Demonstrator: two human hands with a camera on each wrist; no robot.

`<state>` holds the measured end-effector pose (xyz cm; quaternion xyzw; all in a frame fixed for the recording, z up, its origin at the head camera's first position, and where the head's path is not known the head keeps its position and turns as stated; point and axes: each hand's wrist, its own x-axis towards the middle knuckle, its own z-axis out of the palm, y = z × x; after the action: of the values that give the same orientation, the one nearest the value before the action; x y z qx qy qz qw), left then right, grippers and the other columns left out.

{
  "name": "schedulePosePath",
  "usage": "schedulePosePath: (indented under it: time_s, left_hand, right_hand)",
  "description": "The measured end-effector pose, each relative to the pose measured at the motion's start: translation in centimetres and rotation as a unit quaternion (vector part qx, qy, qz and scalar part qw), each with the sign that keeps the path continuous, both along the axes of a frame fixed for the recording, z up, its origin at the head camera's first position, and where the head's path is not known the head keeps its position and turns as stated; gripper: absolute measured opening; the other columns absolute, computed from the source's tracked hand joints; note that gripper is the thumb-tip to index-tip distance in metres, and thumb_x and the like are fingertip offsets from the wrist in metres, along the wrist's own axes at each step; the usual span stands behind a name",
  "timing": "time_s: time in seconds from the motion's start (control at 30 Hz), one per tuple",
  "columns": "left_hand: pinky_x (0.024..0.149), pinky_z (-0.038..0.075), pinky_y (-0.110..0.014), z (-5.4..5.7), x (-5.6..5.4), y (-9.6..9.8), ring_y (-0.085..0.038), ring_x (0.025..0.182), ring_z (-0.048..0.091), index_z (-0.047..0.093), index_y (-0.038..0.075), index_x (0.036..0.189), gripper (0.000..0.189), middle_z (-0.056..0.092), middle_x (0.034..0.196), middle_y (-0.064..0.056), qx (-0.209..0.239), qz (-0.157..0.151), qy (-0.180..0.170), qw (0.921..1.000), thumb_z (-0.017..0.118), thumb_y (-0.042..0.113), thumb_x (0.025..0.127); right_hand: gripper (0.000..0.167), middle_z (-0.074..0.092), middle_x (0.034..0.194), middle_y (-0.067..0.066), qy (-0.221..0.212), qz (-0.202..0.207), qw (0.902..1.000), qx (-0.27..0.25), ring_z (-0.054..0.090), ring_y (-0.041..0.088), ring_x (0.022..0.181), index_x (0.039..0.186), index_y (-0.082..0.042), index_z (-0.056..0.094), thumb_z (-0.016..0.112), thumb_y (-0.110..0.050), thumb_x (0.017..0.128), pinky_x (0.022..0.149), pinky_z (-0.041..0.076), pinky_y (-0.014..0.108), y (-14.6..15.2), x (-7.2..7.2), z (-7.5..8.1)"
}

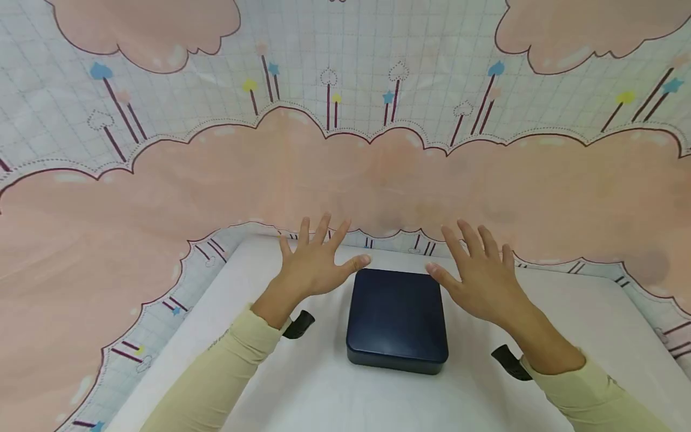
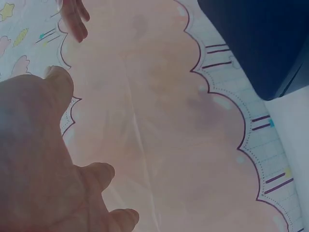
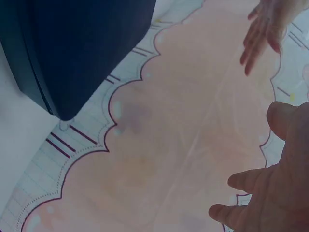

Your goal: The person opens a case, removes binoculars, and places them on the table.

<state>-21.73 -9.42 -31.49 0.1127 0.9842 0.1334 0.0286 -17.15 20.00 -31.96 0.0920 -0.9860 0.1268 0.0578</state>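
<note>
Cloud-printed cloth point(image 1: 351, 180) is stretching beyond the far edge of a white bench point(image 1: 302, 384). Between the bench's left and right edges, a dark blue box point(image 1: 396, 318) is sitting flat and looking closed. Towards the far edge, the left hand point(image 1: 313, 264) and the right hand point(image 1: 486, 285) are hovering with fingers spread, neither one gripping anything. Nothing is showing as opened or lifted; I'm judging the work to be either just starting or already finished, and cannot tell which.

The box point(image 1: 396, 318) is navy, the sleeves point(image 1: 221, 366) pale yellow, the cloth point(image 1: 372, 180) peach and white (scallops, faint grid lines).
</note>
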Motion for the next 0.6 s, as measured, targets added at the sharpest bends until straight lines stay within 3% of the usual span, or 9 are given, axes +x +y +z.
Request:
schedulePosePath:
  time_s: [0.17, 0.6]
  left_hand:
    - [0.119, -0.015, -0.079, -0.5, 0.5, 0.3, -0.043, 0.163, -0.012, 0.011, 0.040, 0.167, 0.092, -0.001, 0.179, -0.005, -0.003, -0.003, 0.007, 1.0000, 0.041, 0.084, 0.092]
    - [0.121, -0.013, -0.078, -1.4, 1.3, 0.3, -0.042, 0.163, -0.015, 0.011, 0.040, 0.167, 0.092, -0.003, 0.178, -0.003, -0.003, -0.012, 0.005, 0.9999, 0.041, 0.084, 0.092]
  right_hand:
    - [0.085, 0.011, 0.174, 0.021, 0.004, -0.006, 1.0000, -0.006, 0.004, 0.054, 0.159, 0.168, -0.017, 0.018, 0.053, -0.057, 0.103, 0.116, 0.002, 0.087, 0.0, 0.7, -0.9]
    - [0.087, 0.011, 0.175, 0.021, 0.007, -0.026, 0.9995, -0.018, 0.004, 0.054, 0.159, 0.168, -0.014, 0.020, 0.052, -0.061, 0.102, 0.116, 0.002, 0.086, -0.1, 2.1, -2.2]
